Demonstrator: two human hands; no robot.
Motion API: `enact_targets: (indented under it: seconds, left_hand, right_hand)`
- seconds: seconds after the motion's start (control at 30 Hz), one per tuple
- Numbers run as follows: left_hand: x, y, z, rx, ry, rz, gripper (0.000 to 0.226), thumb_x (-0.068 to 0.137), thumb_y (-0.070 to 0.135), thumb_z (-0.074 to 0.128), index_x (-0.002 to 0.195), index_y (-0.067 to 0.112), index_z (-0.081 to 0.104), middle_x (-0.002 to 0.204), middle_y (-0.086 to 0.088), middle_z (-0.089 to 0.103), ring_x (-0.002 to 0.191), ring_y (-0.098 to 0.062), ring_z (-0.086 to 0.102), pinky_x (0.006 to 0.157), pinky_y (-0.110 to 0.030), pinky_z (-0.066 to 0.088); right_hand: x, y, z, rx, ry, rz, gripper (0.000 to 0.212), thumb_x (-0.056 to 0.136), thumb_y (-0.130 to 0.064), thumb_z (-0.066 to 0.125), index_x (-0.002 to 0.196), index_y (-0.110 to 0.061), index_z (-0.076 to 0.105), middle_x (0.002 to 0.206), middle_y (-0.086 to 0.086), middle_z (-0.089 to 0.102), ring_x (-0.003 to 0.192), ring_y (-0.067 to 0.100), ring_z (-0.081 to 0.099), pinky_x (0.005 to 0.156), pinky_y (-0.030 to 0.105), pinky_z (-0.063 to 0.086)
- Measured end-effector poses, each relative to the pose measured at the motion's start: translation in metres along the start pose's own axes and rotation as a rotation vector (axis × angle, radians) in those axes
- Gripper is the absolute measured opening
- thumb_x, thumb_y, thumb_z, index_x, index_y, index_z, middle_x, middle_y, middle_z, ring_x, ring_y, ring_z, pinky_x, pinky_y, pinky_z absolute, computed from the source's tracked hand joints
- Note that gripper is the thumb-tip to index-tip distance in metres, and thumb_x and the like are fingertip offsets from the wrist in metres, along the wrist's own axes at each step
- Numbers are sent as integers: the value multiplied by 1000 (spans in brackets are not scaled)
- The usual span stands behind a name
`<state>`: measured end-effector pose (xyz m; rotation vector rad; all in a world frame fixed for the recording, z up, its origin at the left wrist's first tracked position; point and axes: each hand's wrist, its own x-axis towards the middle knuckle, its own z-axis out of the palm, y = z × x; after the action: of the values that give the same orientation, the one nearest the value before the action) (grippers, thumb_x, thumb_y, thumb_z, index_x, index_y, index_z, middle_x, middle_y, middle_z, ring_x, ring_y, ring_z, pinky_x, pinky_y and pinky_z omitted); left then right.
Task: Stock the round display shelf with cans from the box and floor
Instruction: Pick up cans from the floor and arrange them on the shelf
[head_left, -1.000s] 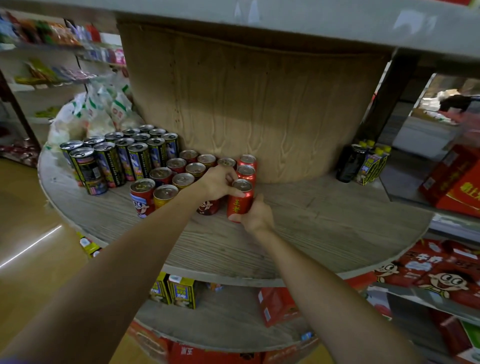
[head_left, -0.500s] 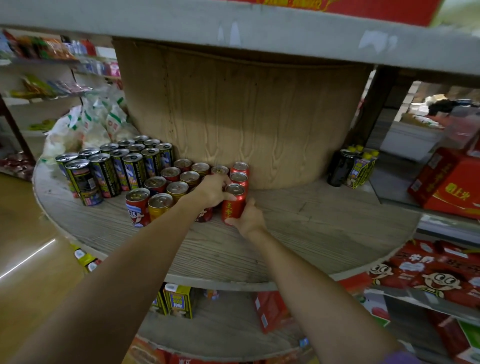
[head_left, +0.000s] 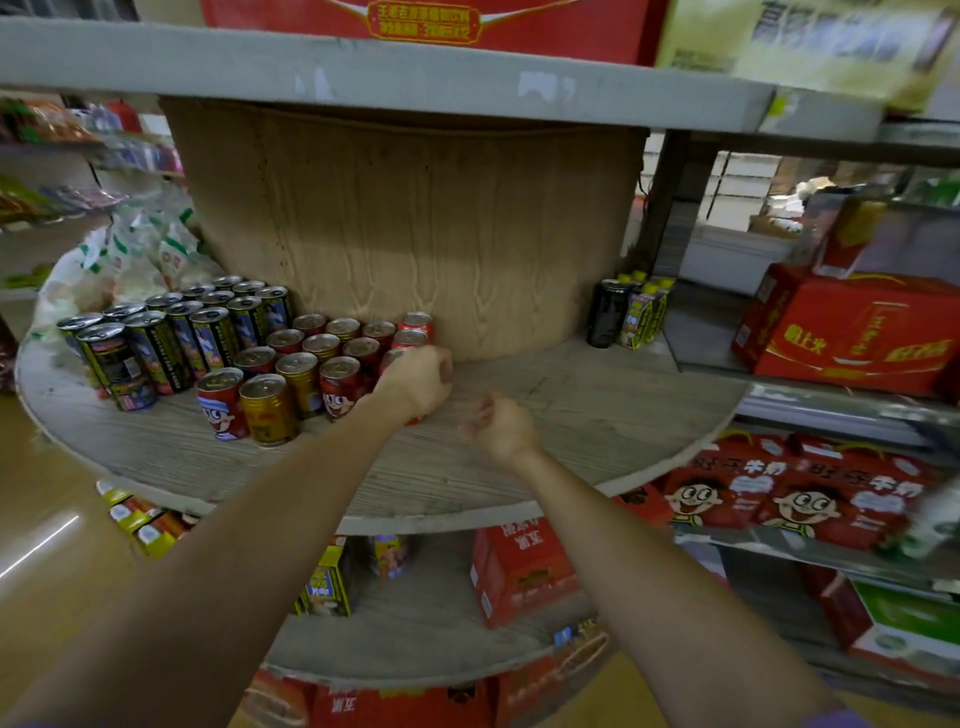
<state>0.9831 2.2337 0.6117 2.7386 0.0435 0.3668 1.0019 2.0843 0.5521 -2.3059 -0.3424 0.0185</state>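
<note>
One red can (head_left: 393, 358) sits under the left hand (head_left: 415, 382) at the end of the red row, close to the shelf's wooden core (head_left: 415, 228). That hand curls over the can's top and side, so little of the can shows; it looks gripped, though the fingers themselves are hidden behind the knuckles. Two more red cans (head_left: 415, 328) stand upright behind it, touching the core. The right hand (head_left: 501, 428) hangs just beside, above the bare boards, fingers loosely curled and holding nothing.

Left of the red row stand short red and gold cans (head_left: 301, 371), then tall dark cans (head_left: 156, 348) towards the shelf's left edge. Shelf (head_left: 571, 415) is bare to the right, up to the dark bottles (head_left: 623, 312) at the far right by the core.

Judging by look, these cans are stiff, smooth-walled and fairly heavy if full; slick metal could slip. Best hold is around the mid-body, thumb opposite fingers, keeping it upright. A nudge could topple neighbours, since the rows stand tight.
</note>
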Motion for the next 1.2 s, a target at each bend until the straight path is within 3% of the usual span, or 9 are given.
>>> enact_targets:
  seconds: [0.2, 0.33, 0.63, 0.73, 0.8, 0.9, 1.0, 1.13, 1.2]
  left_hand:
    - [-18, 88, 48, -132, -90, -3, 15, 84, 14, 64, 95, 10, 73, 100, -11, 73, 98, -27, 67, 87, -34, 53]
    - [-31, 161, 98, -188, -191, 42, 11, 89, 14, 65, 93, 6, 71, 94, -11, 72, 88, -24, 68, 76, -32, 54]
    - [-97, 241, 237, -40, -459, 113, 9, 84, 19, 60, 76, 22, 62, 82, -6, 65, 77, -25, 60, 71, -36, 52]
    - [-129, 244, 299, -55, -560, 110, 13, 85, 15, 54, 73, 16, 55, 63, -7, 43, 58, -24, 39, 56, -42, 34]
    - [-152, 241, 346, -128, -560, 84, 17, 87, 20, 51, 98, 21, 64, 62, 2, 40, 57, -17, 34, 56, -35, 29]
    - [-201, 244, 394, -114, -655, 38, 36, 89, 22, 59, 125, 17, 59, 92, 4, 53, 76, -14, 47, 67, -28, 35]
    - [-248, 238, 438, -85, -798, -65, 26, 87, 18, 63, 112, 14, 62, 107, -6, 61, 88, -22, 60, 66, -28, 42]
    - [-308, 197, 516, -170, -925, -232, 11, 69, 26, 52, 74, 16, 53, 75, -4, 54, 77, -32, 61, 56, -30, 35]
    - [-332, 187, 538, -174, -964, -310, 4, 73, 22, 54, 72, 18, 51, 76, -9, 57, 77, -27, 58, 64, -34, 41]
  right_hand:
    - [-41, 70, -71, -11, 29, 49, 9, 86, -16, 67, 87, -13, 59, 91, 8, 68, 92, 24, 62, 73, 27, 42]
    - [-76, 134, -118, -9, 60, 119, 2, 87, -12, 62, 85, -13, 62, 90, 8, 68, 88, 25, 61, 72, 30, 45]
    - [-176, 280, -165, -97, -51, 307, 31, 94, -13, 51, 67, -18, 36, 63, 1, 37, 54, 13, 35, 47, 23, 25]
    - [-214, 324, -156, 1, -62, 426, 18, 95, -16, 53, 79, -15, 46, 68, 0, 44, 60, 17, 43, 50, 26, 31]
    - [-237, 355, -139, 64, -60, 492, 11, 93, -18, 59, 99, -10, 55, 87, 3, 56, 76, 20, 54, 56, 26, 36]
    - [-276, 401, -95, 160, -65, 619, 30, 88, -15, 66, 116, -11, 56, 118, 6, 59, 97, 22, 59, 72, 25, 42]
    - [-317, 437, -53, 188, -85, 713, 33, 85, -17, 66, 117, -13, 57, 117, 7, 62, 100, 25, 61, 76, 27, 44]
    - [-366, 486, 0, 179, -72, 786, 24, 83, -13, 63, 105, -5, 62, 103, 15, 64, 99, 33, 59, 75, 33, 39]
    - [-390, 512, 31, 179, -106, 828, 23, 82, -19, 62, 102, -6, 63, 102, 13, 66, 99, 33, 59, 72, 33, 36]
